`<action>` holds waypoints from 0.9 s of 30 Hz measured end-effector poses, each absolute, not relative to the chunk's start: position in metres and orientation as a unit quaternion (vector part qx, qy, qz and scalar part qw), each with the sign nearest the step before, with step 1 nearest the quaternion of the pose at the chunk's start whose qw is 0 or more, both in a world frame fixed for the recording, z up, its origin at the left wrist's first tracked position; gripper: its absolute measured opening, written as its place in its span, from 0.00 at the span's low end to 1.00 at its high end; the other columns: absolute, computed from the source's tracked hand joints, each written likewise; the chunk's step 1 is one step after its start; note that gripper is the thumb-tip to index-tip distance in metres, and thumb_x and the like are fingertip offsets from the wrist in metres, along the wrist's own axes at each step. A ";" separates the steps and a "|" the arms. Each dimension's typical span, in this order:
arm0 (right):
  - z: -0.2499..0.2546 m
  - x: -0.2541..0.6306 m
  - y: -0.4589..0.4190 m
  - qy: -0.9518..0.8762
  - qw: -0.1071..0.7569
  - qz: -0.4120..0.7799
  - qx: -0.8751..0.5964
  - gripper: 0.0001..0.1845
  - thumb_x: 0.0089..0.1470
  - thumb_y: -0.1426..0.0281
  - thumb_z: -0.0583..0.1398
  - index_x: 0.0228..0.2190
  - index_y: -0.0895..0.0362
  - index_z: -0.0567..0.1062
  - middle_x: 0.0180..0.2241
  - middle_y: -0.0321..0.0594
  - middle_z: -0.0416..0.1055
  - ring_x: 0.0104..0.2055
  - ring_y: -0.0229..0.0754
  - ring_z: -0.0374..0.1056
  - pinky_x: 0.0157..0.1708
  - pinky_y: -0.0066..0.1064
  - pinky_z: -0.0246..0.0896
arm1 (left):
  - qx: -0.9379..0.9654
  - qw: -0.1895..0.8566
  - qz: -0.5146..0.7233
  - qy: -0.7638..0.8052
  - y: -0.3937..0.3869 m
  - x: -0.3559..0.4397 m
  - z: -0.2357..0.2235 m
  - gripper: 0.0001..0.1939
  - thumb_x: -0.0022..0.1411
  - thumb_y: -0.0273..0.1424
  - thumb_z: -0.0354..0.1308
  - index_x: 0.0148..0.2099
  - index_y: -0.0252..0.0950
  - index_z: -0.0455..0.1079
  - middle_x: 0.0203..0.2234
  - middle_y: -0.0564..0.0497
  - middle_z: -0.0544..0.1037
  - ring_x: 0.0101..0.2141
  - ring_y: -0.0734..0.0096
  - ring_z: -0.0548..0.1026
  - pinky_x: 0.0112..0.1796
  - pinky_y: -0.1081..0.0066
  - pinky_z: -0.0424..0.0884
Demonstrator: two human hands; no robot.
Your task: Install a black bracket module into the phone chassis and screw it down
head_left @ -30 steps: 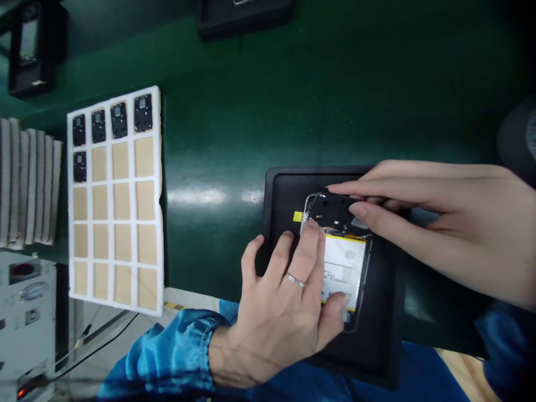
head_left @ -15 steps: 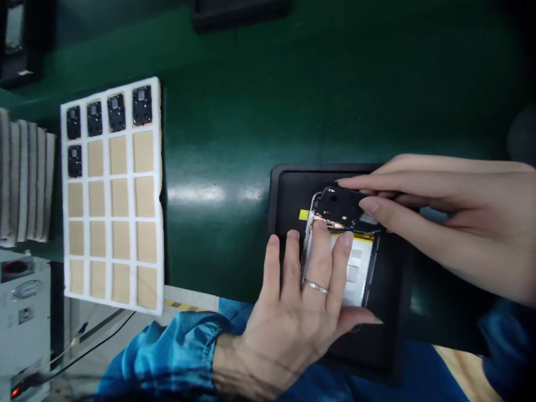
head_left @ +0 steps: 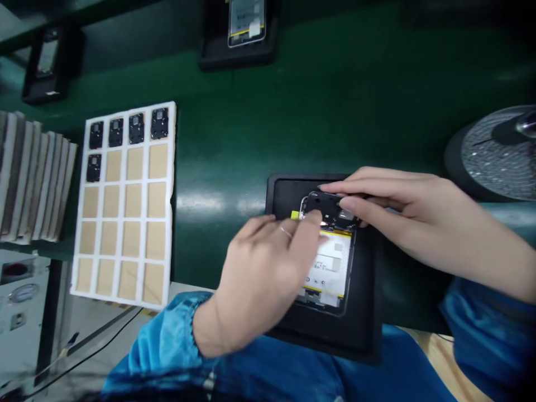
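- The flat black plastic cover plate (head_left: 329, 206) lies over the upper end of the open phone body with its white battery (head_left: 335, 259); the right hand (head_left: 412, 209) pinches it between thumb and fingers at its right side.
- The left hand (head_left: 257, 273), fingers bent, reaches a fingertip to the plate's lower left; whether its fingers grip anything, I cannot tell.
- Both pieces are inside the shallow black rectangular tray (head_left: 364, 335), near the front edge of the smooth green tabletop (head_left: 218, 139).
- A green stretch separates the tray from the white-framed grid with tan pockets (head_left: 125, 219), five holding black parts.
- Right, beyond the right hand, is a round dark object with a speckled grey top (head_left: 496, 156).
- Left of the grid stand upright pale sheets (head_left: 37, 178); farther back, another black tray (head_left: 234, 61) holds a phone body.
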State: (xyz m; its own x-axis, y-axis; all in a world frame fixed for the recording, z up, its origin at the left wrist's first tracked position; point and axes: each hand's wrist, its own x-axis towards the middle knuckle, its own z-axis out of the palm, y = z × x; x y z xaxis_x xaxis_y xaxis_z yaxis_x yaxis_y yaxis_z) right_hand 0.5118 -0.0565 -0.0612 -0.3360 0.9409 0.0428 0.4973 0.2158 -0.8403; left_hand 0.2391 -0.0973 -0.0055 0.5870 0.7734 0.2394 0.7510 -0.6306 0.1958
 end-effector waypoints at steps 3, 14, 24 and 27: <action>-0.062 0.511 -0.056 -0.726 0.303 0.378 -0.489 0.20 0.84 0.54 0.64 0.60 0.45 0.94 0.53 0.44 0.89 0.48 0.53 0.87 0.47 0.44 0.86 | 0.885 0.089 0.179 0.421 -0.074 0.230 -0.014 0.15 0.93 0.27 0.58 0.67 0.36 0.85 0.64 0.44 0.94 0.61 0.60 0.94 0.65 0.59 0.89; -0.061 0.511 -0.056 -0.735 0.299 0.363 -0.488 0.17 0.85 0.56 0.64 0.61 0.40 0.94 0.54 0.40 0.91 0.51 0.57 0.89 0.48 0.48 0.89 | 0.907 0.153 0.178 0.349 -0.050 0.218 -0.059 0.21 0.93 0.28 0.59 0.78 0.43 0.82 0.74 0.44 0.89 0.73 0.63 0.87 0.79 0.52 0.77; -0.068 0.512 -0.113 -0.826 0.271 0.165 -0.467 0.33 0.85 0.71 0.66 0.82 0.38 0.75 0.74 0.45 0.83 0.73 0.70 0.82 0.73 0.78 0.82 | 0.917 0.141 0.165 0.334 -0.045 0.214 -0.051 0.15 0.92 0.33 0.65 0.70 0.43 0.88 0.68 0.46 0.93 0.65 0.60 0.92 0.76 0.49 0.75; -0.076 0.512 -0.117 -0.827 0.266 0.160 -0.468 0.41 0.85 0.73 0.66 0.87 0.35 0.69 0.75 0.45 0.82 0.75 0.71 0.81 0.76 0.81 0.80 | 0.916 0.128 0.165 0.343 -0.046 0.215 -0.050 0.14 0.92 0.33 0.66 0.70 0.45 0.88 0.68 0.48 0.93 0.65 0.60 0.92 0.74 0.49 0.77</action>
